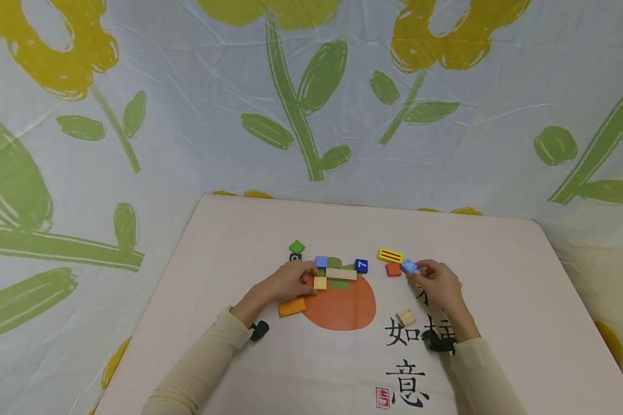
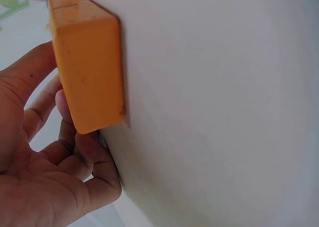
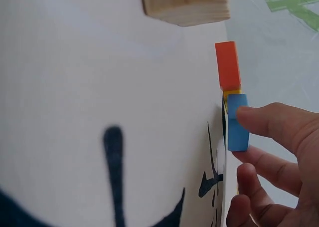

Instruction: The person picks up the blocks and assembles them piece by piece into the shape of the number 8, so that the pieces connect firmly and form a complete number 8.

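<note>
My left hand (image 1: 288,281) pinches a small yellow block (image 1: 319,283) between thumb and index finger, beside a flat natural-wood strip (image 1: 341,274). A light blue block (image 1: 321,261) lies just behind it. In the left wrist view an orange block (image 2: 89,72) stands before the hand (image 2: 45,172) and hides the fingertips. My right hand (image 1: 441,285) grips a blue block (image 1: 409,266) with thumb and fingers; the right wrist view shows the thumb on this blue block (image 3: 238,129). Close to it are a red block (image 1: 393,270) and a yellow block with red stripes (image 1: 390,256).
Behind the left hand lie a green block (image 1: 297,246) and a black block (image 1: 295,257). A dark blue block marked 7 (image 1: 361,266) sits right of the strip. A ridged wooden block (image 1: 406,317) lies nearer, on the printed tablecloth (image 1: 337,369). A flowered curtain (image 1: 197,115) hangs behind.
</note>
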Demonstrator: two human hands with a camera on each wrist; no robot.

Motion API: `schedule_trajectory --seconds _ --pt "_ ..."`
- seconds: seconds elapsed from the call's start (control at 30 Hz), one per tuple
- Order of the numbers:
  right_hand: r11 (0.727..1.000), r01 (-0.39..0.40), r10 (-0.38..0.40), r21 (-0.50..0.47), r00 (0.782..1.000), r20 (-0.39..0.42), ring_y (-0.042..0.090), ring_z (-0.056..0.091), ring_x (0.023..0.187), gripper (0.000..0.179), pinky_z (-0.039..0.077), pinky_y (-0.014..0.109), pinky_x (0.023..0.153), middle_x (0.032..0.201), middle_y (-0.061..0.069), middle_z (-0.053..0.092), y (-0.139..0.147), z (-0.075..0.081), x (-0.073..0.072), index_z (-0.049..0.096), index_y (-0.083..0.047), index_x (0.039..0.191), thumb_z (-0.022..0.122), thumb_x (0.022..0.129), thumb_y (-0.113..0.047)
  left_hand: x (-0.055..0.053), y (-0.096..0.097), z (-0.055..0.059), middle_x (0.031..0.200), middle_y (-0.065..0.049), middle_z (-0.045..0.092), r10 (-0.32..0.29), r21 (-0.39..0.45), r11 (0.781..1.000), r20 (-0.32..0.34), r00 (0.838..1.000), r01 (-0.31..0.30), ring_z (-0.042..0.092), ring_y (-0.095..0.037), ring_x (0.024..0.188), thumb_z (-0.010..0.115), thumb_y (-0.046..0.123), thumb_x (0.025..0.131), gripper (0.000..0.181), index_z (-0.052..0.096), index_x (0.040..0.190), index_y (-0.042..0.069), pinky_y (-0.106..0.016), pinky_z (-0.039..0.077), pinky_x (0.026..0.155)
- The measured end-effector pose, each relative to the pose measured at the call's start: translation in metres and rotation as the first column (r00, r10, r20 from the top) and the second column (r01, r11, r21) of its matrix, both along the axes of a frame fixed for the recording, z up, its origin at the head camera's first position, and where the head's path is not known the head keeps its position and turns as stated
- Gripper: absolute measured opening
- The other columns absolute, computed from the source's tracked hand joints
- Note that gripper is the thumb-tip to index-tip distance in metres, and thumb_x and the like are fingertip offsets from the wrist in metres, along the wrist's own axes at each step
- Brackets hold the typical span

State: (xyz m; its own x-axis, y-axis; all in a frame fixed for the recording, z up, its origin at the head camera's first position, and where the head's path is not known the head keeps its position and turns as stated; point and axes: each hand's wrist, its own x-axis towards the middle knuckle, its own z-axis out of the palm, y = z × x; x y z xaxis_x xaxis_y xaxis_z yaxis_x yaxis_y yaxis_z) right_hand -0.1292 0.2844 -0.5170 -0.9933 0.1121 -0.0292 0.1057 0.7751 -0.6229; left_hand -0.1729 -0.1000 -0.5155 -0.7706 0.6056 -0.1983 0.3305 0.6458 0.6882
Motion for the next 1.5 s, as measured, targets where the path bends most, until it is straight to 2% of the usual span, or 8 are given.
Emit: schedule_trajectory --seconds 0.3,0.53,0.8,1.13,1.33,1.5 --pt "1.0 -0.014 0.014 -0.009 1.0 -0.025 0.026 0.051 0.074 0.042 0.041 0.034 0.055 0.098 0.018 0.06 -0.001 0.007 0.003 0.066 -0.002 0.124 0.072 0.093 -0.03 0.001 0.0 0.0 0.084 0.0 0.053 0.005 -0.006 1.0 -0.004 1.0 -0.005 0.049 -0.016 0.081 0.079 0.028 0.088 0.032 0.064 0.114 0.018 -0.029 0.039 0.067" --pt "0.995 -0.096 0.094 -0.021 0.991 -0.099 0.023 0.047 0.067 0.036 0.04 0.033 0.05 0.091 0.014 0.06 -0.013 0.016 0.01 0.068 -0.003 0.122 0.073 0.092 -0.022 0.003 0.0 0.001 0.086 -0.001 0.053 0.005 -0.015 1.0 -0.008 1.0 -0.005 0.049 -0.016 0.083 0.079 0.029 0.088 0.032 0.064 0.114 0.018 -0.029 0.039 0.068" --pt "0.985 -0.165 0.16 -0.049 0.982 -0.103 0.022 0.046 0.073 0.033 0.039 0.032 0.057 0.088 0.008 0.058 -0.032 0.019 0.013 0.07 -0.006 0.12 0.075 0.09 -0.02 0.002 0.0 0.0 0.083 0.0 0.052 0.0 -0.003 1.0 -0.025 1.0 0.0 0.049 -0.015 0.081 0.081 0.028 0.087 0.032 0.064 0.112 0.018 -0.029 0.039 0.066" --pt "0.961 -0.256 0.244 -0.101 0.963 -0.112 0.02 0.049 0.081 0.038 0.042 0.032 0.064 0.095 0.004 0.063 -0.043 0.012 0.016 0.07 -0.009 0.125 0.078 0.088 -0.015 0.002 -0.001 0.0 0.082 0.0 0.052 0.002 0.016 1.0 -0.01 1.0 -0.002 0.049 -0.015 0.079 0.081 0.027 0.087 0.031 0.064 0.111 0.018 -0.029 0.039 0.065" --pt "0.937 -0.315 0.3 -0.153 0.947 -0.115 0.02 0.052 0.081 0.031 0.046 0.031 0.064 0.095 0.005 0.061 -0.051 0.009 0.014 0.073 -0.011 0.117 0.08 0.087 -0.015 0.003 0.0 0.001 0.081 0.0 0.052 0.007 0.02 1.0 -0.009 1.0 -0.006 0.049 -0.015 0.079 0.081 0.027 0.087 0.031 0.064 0.111 0.018 -0.028 0.039 0.065" --pt "0.919 -0.362 0.349 -0.157 0.931 -0.104 0.019 0.054 0.081 0.028 0.048 0.032 0.065 0.094 0.002 0.059 -0.058 0.006 0.014 0.074 -0.013 0.114 0.08 0.087 -0.015 0.004 0.0 0.001 0.082 -0.001 0.052 0.008 0.018 1.0 -0.009 1.0 -0.008 0.049 -0.015 0.08 0.081 0.027 0.087 0.03 0.064 0.111 0.018 -0.029 0.039 0.065"
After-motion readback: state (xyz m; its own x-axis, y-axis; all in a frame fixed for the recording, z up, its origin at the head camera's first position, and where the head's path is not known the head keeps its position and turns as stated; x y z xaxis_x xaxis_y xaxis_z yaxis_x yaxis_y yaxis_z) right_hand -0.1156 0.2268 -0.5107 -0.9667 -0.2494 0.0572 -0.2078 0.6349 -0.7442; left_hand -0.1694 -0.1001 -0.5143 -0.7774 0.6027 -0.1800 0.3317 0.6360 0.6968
